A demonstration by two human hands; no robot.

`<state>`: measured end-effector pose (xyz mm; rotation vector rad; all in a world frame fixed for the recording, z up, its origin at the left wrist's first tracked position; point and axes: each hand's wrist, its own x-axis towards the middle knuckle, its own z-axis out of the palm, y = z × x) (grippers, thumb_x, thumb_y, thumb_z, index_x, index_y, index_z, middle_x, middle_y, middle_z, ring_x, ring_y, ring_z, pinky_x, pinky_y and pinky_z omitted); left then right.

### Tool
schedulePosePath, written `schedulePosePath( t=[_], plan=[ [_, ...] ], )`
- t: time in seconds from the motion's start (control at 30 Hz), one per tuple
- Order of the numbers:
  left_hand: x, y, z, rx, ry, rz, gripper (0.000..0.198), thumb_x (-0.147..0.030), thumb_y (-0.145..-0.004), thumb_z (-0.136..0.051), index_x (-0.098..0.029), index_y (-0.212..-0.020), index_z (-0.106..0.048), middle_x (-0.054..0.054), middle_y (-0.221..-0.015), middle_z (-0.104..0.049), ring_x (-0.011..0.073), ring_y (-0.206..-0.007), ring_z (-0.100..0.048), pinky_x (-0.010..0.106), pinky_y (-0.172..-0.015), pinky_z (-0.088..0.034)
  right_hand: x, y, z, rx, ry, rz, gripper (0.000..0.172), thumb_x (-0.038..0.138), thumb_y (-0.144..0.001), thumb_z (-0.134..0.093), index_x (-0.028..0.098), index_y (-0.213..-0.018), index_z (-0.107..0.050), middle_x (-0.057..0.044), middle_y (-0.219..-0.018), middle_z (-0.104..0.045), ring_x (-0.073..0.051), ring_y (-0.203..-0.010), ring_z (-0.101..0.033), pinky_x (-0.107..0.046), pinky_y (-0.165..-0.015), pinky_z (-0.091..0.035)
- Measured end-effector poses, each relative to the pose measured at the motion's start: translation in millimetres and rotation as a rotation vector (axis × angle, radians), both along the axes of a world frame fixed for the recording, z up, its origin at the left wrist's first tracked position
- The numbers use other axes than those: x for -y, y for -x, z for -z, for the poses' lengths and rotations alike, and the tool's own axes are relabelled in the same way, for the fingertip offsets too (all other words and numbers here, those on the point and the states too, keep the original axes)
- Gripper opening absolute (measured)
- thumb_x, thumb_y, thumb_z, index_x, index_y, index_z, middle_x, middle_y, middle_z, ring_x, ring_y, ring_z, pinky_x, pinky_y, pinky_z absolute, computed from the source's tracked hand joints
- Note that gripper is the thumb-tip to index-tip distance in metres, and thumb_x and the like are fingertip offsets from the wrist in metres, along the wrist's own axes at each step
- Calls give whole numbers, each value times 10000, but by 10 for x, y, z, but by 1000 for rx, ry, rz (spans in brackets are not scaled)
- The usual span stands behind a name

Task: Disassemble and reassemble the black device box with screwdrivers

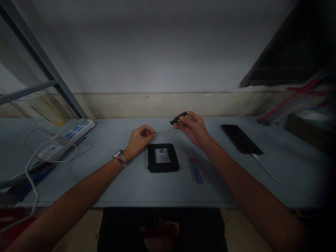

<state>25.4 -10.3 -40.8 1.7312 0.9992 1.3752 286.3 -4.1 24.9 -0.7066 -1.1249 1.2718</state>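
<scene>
A screwdriver (176,120) with a black and yellow handle is gripped in my right hand (193,128). Its thin shaft slants down to the left. My left hand (140,137) pinches at the shaft's tip with thumb and finger; whether a tiny part sits there is too small to tell. Just below the hands lies a flat black square box (151,154) with a white printed label on top, untouched by the screwdriver. To the box's right, a second screwdriver (196,171) with a blue see-through handle and red end rests on the table.
At the right of the grey table (126,189) lies a black phone (241,139) with a white cable plugged in. A white power strip (78,129) with looping cables stands at the left, by a metal frame (56,78). A wall closes off the back.
</scene>
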Motion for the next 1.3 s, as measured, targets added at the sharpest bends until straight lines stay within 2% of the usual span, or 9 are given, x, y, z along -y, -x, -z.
schedulePosePath(
  t=[0.13,0.43,0.7,0.93,1.2,1.3],
  plan=[
    [-2,0,4,-12,1,-7,137,-274,-853,-836,-196,-917,-743,19,-863,-749,147,-782,-688,296,-750,-534,15,-2,-26,-36,8,-31,327,381,-736,-970,216,-862,-717,-33,-895,-841,-201,-755,-826,-347,-773,-697],
    [16,-12,-22,-14,3,-13,152,-284,-839,-829,-193,-909,-730,22,-862,-747,155,-790,-691,297,-751,-540,47,8,-78,-20,28,5,308,331,-696,-946,235,-923,-760,3,-895,-798,-158,-734,-778,-334,-745,-691],
    [17,-11,-30,3,-3,4,145,-266,-834,-824,-194,-910,-723,25,-868,-743,157,-801,-690,307,-770,-547,32,-1,-50,-22,32,13,279,312,-715,-910,229,-938,-764,-15,-881,-803,-166,-736,-780,-353,-801,-690],
    [7,-8,-19,6,-1,18,142,-255,-843,-821,-192,-917,-718,26,-880,-747,155,-811,-697,308,-775,-546,14,-4,-32,-17,48,8,230,283,-729,-862,219,-927,-765,-23,-876,-793,-165,-722,-774,-346,-776,-683],
    [115,-25,-157,-86,-59,14,248,-296,-810,-871,-206,-988,-724,46,-1006,-764,201,-951,-714,344,-878,-544,46,15,-66,8,35,7,231,297,-725,-855,232,-926,-761,-14,-878,-780,-160,-706,-749,-361,-767,-675],
    [163,6,-217,-49,-74,83,180,-321,-902,-769,-207,-1031,-716,64,-1052,-753,219,-1007,-705,369,-939,-543,63,7,-89,13,20,10,228,313,-733,-860,236,-921,-755,-13,-874,-772,-160,-705,-739,-364,-765,-670]
  ],
)
